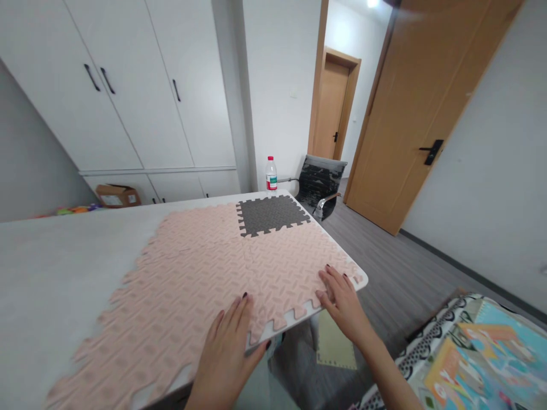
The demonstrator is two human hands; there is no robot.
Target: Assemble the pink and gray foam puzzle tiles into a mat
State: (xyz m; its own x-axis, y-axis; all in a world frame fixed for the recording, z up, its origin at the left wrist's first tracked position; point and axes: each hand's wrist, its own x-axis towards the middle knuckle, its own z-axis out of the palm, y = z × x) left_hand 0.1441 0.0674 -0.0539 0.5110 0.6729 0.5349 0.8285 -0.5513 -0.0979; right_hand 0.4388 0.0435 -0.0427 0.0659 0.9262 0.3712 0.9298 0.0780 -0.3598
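Pink interlocking foam mat tiles (192,267) cover much of the white table (51,267), joined edge to edge with jigsaw-like borders. One dark grey foam tile (271,213) lies at the far right corner, fitted against the pink ones. My left hand (228,341) rests flat on the near edge of the pink tiles, fingers stretched out and thumb apart near the table edge. My right hand (339,293) lies on the near right corner of the pink tiles with its fingers spread. Neither hand holds anything.
A water bottle (271,173) with a red cap stands at the table's far edge, by a black chair (322,179). A yellowish sheet (335,341) lies below the table. Colourful printed sheets (491,359) lie at lower right. A cardboard box (117,195) sits beyond the table.
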